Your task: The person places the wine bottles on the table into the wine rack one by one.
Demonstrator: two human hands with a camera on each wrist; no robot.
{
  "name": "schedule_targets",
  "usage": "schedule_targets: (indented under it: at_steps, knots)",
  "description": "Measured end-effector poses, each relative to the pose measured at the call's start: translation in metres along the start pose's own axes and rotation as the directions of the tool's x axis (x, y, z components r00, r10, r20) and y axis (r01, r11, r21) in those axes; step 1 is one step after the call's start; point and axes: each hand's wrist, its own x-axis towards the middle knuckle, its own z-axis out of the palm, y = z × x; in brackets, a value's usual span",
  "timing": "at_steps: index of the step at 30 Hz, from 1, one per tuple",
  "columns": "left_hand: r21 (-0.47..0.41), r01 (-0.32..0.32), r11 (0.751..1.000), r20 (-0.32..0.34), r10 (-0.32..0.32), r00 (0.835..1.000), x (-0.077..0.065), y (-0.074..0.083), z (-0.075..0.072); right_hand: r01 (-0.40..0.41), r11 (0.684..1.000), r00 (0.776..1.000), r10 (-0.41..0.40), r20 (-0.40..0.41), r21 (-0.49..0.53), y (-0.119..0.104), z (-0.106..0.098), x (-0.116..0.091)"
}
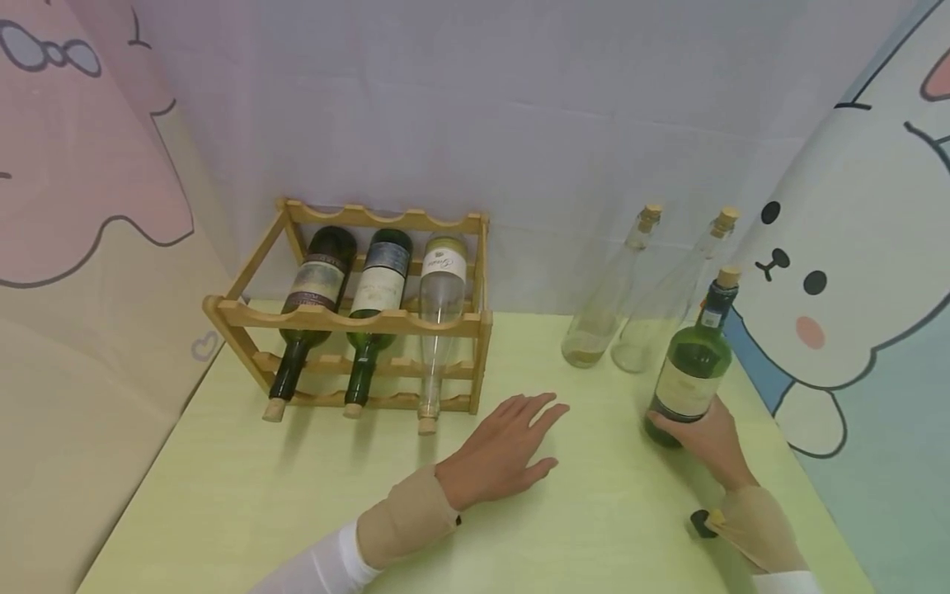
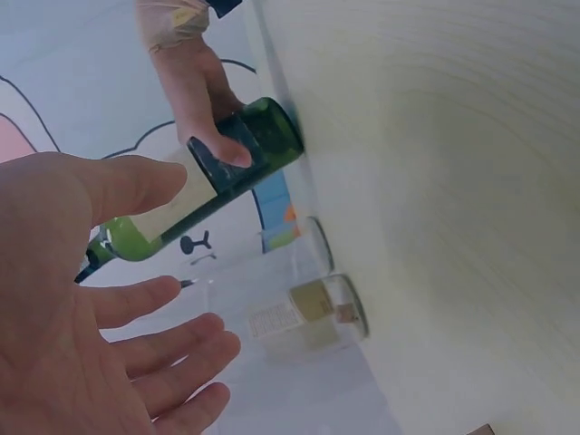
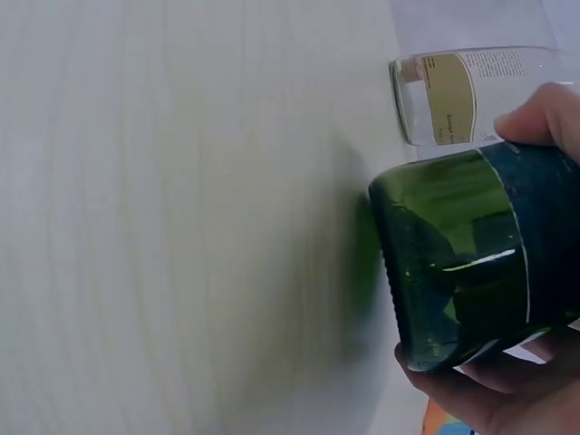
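Note:
My right hand [image 1: 712, 441] grips a corked green wine bottle [image 1: 688, 381] around its lower body, thumb across the cream label. The bottle leans a little, and its base [image 3: 444, 272] hovers close over the table beside a shadow in the right wrist view. Fingers spread and holding nothing, my left hand [image 1: 500, 454] is above the table between the rack and that bottle. Two clear corked bottles, one [image 1: 601, 318] left of the other [image 1: 653, 322], stand upright behind the green bottle.
A wooden wine rack [image 1: 349, 318] stands at the back left. Across its top lie two dark green bottles [image 1: 382, 280] and a clear one [image 1: 443, 297], corked necks toward me. A printed curtain [image 1: 557, 124] hangs behind the pale yellow table [image 1: 297, 511].

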Motion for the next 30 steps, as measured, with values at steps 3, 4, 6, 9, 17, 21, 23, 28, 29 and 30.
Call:
schedule_targets:
  at_steps: [3,4,6,9,17,21,23,28,29,30]
  knots:
    - [-0.006,0.000,1.000,0.002,0.000,1.000,-0.002,-0.001,-0.001,0.046,0.998,0.998,-0.045,0.037,-0.031,0.002,-0.007,-0.002]
    - [-0.005,0.000,1.000,0.002,0.000,1.000,-0.003,-0.001,-0.001,0.060,0.997,0.997,-0.058,0.047,-0.043,0.002,-0.008,-0.002]
    - [-0.007,0.001,1.000,0.002,-0.001,1.000,-0.004,-0.001,-0.001,0.086,0.994,0.995,-0.081,0.058,-0.075,0.003,-0.012,-0.002]
    - [-0.009,0.000,1.000,0.000,0.000,1.000,-0.005,-0.001,-0.002,0.118,0.985,0.992,-0.110,0.069,-0.124,0.003,-0.016,-0.003]
    - [-0.020,0.002,1.000,-0.006,-0.002,1.000,-0.008,0.000,-0.006,0.195,0.964,0.978,-0.177,0.111,-0.181,0.000,-0.021,-0.004]
    - [-0.022,-0.008,1.000,-0.016,0.008,1.000,-0.008,0.001,-0.009,0.207,0.957,0.972,-0.178,0.151,-0.204,-0.001,-0.025,-0.004]
    - [-0.022,-0.011,1.000,-0.021,0.011,1.000,-0.008,0.001,-0.010,0.206,0.952,0.970,-0.170,0.173,-0.225,-0.003,-0.027,-0.004]
    - [-0.034,-0.024,0.999,-0.047,0.022,0.999,-0.006,0.005,-0.015,0.233,0.931,0.961,-0.176,0.214,-0.281,-0.005,-0.031,-0.005]
    - [-0.042,-0.034,0.999,-0.057,0.032,0.998,-0.005,0.006,-0.017,0.241,0.928,0.958,-0.181,0.223,-0.285,-0.005,-0.032,-0.006]
    - [-0.053,-0.047,0.997,-0.070,0.043,0.997,-0.004,0.008,-0.019,0.248,0.924,0.956,-0.185,0.228,-0.289,-0.006,-0.033,-0.007]
